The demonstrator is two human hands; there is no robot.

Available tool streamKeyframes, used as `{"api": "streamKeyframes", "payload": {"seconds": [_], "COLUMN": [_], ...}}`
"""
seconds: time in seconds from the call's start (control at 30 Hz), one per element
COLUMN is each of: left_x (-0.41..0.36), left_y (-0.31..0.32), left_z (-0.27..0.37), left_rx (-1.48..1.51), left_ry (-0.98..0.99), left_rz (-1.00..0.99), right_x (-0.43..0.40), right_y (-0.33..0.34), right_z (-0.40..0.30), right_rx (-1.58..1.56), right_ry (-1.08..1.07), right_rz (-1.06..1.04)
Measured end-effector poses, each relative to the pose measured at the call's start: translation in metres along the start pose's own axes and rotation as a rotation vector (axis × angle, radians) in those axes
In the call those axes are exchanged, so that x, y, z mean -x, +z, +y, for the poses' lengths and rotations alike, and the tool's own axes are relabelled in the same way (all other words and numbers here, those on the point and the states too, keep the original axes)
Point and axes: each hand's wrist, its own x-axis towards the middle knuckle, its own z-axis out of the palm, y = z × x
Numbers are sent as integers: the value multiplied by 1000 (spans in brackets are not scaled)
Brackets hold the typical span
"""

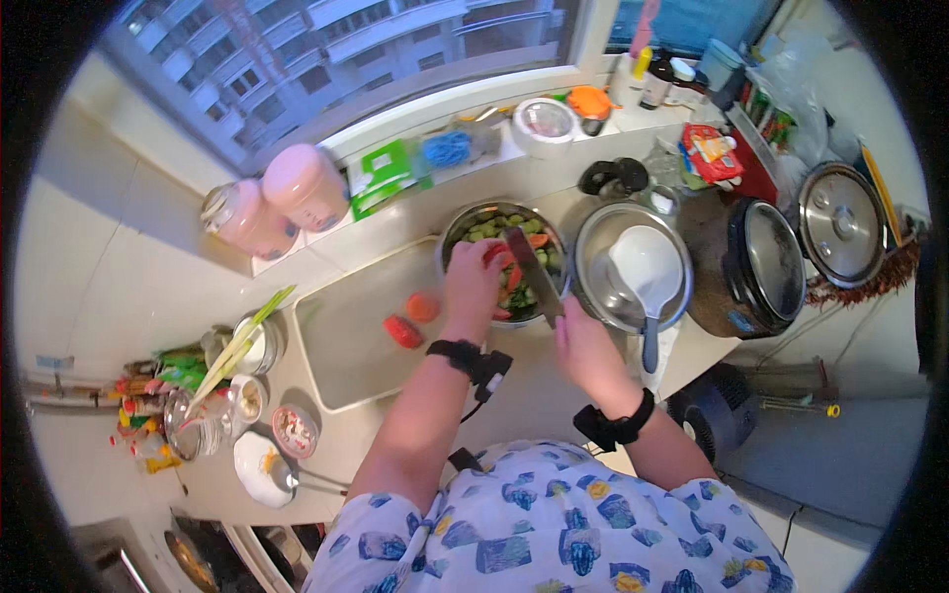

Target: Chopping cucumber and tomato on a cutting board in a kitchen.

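My right hand [586, 345] grips the handle of a kitchen knife [535, 274], whose broad blade slants over a steel bowl [454, 222]. The bowl holds green vegetable pieces [485, 228] and red tomato wedges. My left hand [478, 274] is above the bowl's left side, its fingers closed around a red piece that looks like tomato [495, 253], close beside the blade. Part of that piece is hidden by my fingers. Left of the bowl, two red tomato pieces [402, 331] lie on a pale rectangular cutting board [348, 356]. Wristbands with small devices are on both my wrists.
Right of the bowl stands a steel basin [586, 252] with a white ladle [649, 267] in it, then a large lidded cooker [771, 259]. Jars, a white spoon-filled dish [256, 478] and a small patterned bowl [295, 431] stand at left. Pink canisters [304, 185] line the window sill.
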Motion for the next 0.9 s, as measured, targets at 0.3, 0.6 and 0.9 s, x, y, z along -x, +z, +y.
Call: {"api": "streamKeyframes", "payload": {"seconds": [0.3,0.6,0.9], "left_x": [9,14,18], "left_y": [11,4,4], "left_z": [-12,-6,-2], "left_rx": [51,23,163], "left_ry": [77,150,95], "left_rz": [60,64,-30], "right_x": [-13,-7,-13], "right_y": [11,14,21], "right_z": [-12,-4,1], "right_rx": [20,-44,76], "right_ry": [32,66,-59], "right_rz": [2,0,19]}}
